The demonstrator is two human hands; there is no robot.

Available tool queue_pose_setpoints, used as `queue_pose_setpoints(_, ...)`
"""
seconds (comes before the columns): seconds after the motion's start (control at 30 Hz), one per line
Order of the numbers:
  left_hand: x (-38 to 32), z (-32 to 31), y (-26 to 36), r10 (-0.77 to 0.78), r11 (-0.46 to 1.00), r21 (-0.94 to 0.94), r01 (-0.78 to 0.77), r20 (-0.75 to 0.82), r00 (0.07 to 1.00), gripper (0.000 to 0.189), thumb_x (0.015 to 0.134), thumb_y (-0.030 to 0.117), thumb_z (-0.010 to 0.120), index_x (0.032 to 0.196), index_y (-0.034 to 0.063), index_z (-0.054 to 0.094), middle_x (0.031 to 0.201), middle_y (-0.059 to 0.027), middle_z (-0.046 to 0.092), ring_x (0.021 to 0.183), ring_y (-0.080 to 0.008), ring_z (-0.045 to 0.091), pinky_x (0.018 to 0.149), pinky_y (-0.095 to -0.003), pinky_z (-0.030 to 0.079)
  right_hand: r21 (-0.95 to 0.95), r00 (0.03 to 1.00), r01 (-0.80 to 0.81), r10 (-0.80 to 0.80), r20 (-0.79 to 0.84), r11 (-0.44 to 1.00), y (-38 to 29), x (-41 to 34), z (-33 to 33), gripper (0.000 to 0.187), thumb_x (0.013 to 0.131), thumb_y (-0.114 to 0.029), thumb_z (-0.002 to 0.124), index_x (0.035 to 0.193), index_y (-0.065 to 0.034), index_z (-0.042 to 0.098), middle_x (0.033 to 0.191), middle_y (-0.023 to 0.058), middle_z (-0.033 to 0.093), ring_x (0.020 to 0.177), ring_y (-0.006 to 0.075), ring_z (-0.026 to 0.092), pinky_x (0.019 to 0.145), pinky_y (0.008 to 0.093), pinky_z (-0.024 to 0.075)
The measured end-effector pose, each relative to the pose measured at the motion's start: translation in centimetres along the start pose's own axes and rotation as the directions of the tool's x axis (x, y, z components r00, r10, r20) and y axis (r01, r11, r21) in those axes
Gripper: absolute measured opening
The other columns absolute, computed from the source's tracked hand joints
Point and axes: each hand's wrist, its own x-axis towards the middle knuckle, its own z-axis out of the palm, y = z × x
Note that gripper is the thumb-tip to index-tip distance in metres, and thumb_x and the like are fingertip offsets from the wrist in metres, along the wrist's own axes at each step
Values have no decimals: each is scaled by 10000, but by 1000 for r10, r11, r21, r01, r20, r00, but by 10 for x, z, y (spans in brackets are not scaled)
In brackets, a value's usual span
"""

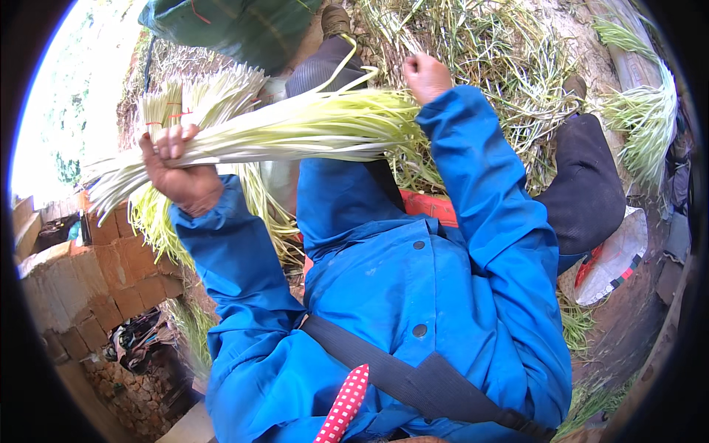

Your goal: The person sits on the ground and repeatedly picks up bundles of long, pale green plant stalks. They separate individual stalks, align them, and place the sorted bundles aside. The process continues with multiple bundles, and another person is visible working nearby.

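My left hand (183, 171) is closed around a thick bunch of blanched chive-like stalks (277, 130). The bunch lies sideways above my lap, its white ends past my fist on the left and its yellow leaves spreading right. My right hand (429, 77) is curled just beyond the leaf tips, over loose straw-like trimmings (487, 50). Thin pale strands show by its thumb, but whether it grips them is unclear. Behind my left hand stand white-stemmed bundles (221, 94), some tied with red bands; yellow leaves hang below them.
A dark green sack (232, 27) rests at the far side. More pale green stalks (642, 122) lie at the right. A brick wall (105, 282) rises at the lower left. A white bag (615, 260) lies beside my right leg, and something red (429, 205) is beneath me.
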Motion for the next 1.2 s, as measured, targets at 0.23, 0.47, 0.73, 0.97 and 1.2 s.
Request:
queue_pose_setpoints(0.23,-6,-71,44,92,977,208,-51,-193,977,252,890,227,448,670,117,395,542,40,354,525,-98,385,642,-328,406,-104,920,-354,325,-220,930,128,-9,-79,251,754,-222,627,975,-111,580,808,84,630,696,222,607,641,318,476)
queue_pose_setpoints(0.47,-48,-133,13,101,967,254,32,-495,863,198,875,230,468,719,125,405,551,50,352,509,-104,380,644,-316,397,47,886,370,-338,-318,928,-41,-45,-83,152,757,-197,608,900,-147,611,870,68,606,753,212,591,644,294,485)
queue_pose_setpoints(0.73,-48,-173,13,-16,975,184,126,-506,862,238,870,253,472,679,140,385,546,41,350,514,-108,381,655,-318,406,-424,935,313,-199,293,850,8,-58,-12,290,811,-218,514,1093,-149,517,1054,119,530,996,276,499,855,424,389)
queue_pose_setpoints(0.97,-50,-177,10,-13,979,166,117,-521,853,207,860,263,502,722,143,404,564,42,372,507,-98,391,575,-278,388,-256,978,-200,207,0,946,119,-59,-85,185,806,-269,563,913,-128,617,881,87,596,779,231,592,703,354,476)
queue_pose_setpoints(1.2,-52,-176,8,-52,984,121,131,-505,861,140,861,220,496,787,125,425,564,50,325,488,-94,350,609,-321,407,77,786,614,-599,-149,786,-86,-61,-89,163,719,-246,642,691,-91,600,659,33,527,620,202,531,551,325,427)
